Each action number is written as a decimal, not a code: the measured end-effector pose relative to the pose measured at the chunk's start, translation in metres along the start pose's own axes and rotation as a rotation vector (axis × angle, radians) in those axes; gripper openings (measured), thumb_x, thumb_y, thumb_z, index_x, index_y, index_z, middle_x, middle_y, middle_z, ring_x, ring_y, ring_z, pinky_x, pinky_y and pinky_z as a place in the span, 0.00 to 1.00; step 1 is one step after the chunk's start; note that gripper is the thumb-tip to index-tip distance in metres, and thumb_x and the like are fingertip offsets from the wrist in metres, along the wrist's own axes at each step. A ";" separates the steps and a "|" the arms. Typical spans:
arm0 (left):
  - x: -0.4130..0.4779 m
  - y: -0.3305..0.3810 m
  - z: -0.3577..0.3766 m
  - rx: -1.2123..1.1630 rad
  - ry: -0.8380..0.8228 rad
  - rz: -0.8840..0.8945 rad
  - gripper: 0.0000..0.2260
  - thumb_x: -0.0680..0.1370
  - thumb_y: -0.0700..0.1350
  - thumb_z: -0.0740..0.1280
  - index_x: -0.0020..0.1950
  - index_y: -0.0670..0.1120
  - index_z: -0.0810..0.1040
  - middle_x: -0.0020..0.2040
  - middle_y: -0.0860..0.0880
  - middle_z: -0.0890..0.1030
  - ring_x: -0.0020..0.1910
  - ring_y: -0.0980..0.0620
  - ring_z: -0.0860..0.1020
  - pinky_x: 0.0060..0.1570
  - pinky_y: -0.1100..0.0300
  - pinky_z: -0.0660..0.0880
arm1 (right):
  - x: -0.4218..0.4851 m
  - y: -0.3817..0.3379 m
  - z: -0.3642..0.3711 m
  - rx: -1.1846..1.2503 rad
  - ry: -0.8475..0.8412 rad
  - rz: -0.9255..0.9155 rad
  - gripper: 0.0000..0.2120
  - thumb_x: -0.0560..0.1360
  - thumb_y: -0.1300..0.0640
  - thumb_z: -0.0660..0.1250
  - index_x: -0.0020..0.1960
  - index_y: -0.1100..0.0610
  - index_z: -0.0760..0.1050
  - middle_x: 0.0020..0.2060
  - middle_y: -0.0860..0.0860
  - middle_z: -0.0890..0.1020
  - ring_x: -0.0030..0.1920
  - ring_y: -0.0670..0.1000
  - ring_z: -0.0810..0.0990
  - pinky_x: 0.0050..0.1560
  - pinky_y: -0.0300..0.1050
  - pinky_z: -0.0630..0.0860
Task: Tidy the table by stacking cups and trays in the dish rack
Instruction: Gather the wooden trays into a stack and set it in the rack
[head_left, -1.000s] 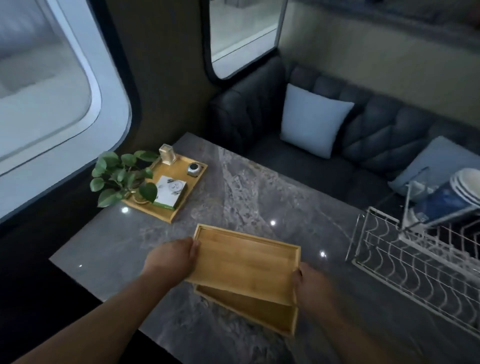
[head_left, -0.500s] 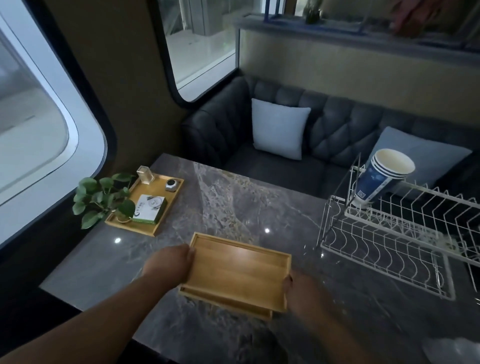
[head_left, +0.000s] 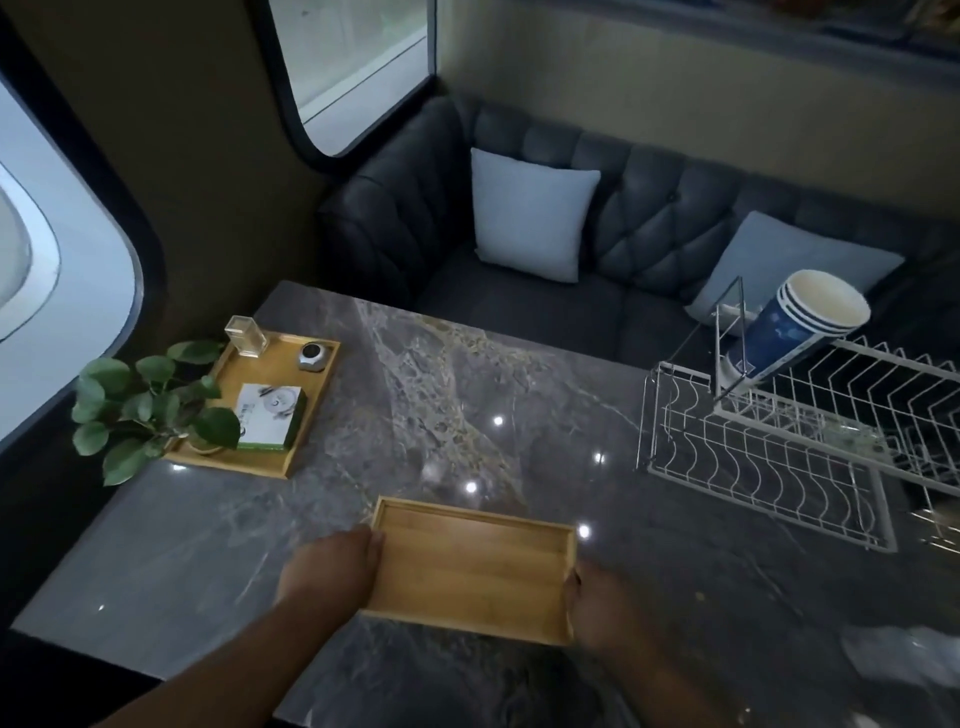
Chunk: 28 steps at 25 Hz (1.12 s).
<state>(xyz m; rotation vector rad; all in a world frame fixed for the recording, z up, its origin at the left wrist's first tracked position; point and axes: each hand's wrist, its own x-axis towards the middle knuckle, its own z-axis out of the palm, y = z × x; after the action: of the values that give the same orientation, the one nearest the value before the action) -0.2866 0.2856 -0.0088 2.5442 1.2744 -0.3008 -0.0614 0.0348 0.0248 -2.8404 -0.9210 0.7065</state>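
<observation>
A shallow bamboo tray (head_left: 470, 569) lies on the grey marble table (head_left: 467, 405) near its front edge; a second tray beneath it is hidden. My left hand (head_left: 332, 569) grips the tray's left end and my right hand (head_left: 597, 605) grips its right end. A white wire dish rack (head_left: 779, 457) stands at the right of the table. A stack of blue paper cups (head_left: 795, 325) lies tilted on the rack's upper tier, mouth facing up and right.
Another bamboo tray (head_left: 280, 379) at the table's left holds a potted plant (head_left: 150, 410), a small box, a glass block and a round grey gadget. A dark sofa with two pale cushions (head_left: 530, 213) runs behind the table.
The upper tray has come down squarely onto the lower one, which no longer shows. The view has tilted up and right, bringing the rack and cups into fuller view.
</observation>
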 end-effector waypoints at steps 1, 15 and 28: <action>-0.002 -0.001 0.002 -0.006 0.003 0.005 0.22 0.82 0.62 0.48 0.49 0.51 0.77 0.48 0.48 0.86 0.48 0.46 0.84 0.49 0.51 0.79 | -0.003 -0.002 -0.001 0.013 -0.009 0.020 0.17 0.80 0.45 0.55 0.58 0.52 0.77 0.53 0.57 0.85 0.52 0.59 0.83 0.53 0.50 0.77; 0.008 0.004 0.010 -0.039 -0.019 0.011 0.20 0.82 0.62 0.47 0.46 0.53 0.72 0.45 0.50 0.85 0.45 0.48 0.84 0.42 0.53 0.75 | 0.000 0.000 0.009 0.062 -0.004 0.066 0.16 0.82 0.46 0.54 0.55 0.54 0.76 0.53 0.56 0.84 0.53 0.58 0.82 0.53 0.49 0.77; 0.027 0.017 0.016 -0.469 -0.317 -0.270 0.19 0.83 0.56 0.56 0.65 0.46 0.76 0.64 0.38 0.80 0.60 0.38 0.78 0.58 0.50 0.72 | 0.021 0.002 0.019 0.429 -0.166 0.341 0.16 0.83 0.50 0.57 0.63 0.58 0.73 0.60 0.60 0.80 0.60 0.61 0.79 0.60 0.51 0.74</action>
<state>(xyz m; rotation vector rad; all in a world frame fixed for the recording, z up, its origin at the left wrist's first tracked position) -0.2580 0.2909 -0.0294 1.8561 1.3686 -0.3891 -0.0542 0.0439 -0.0009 -2.5932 -0.2459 1.0418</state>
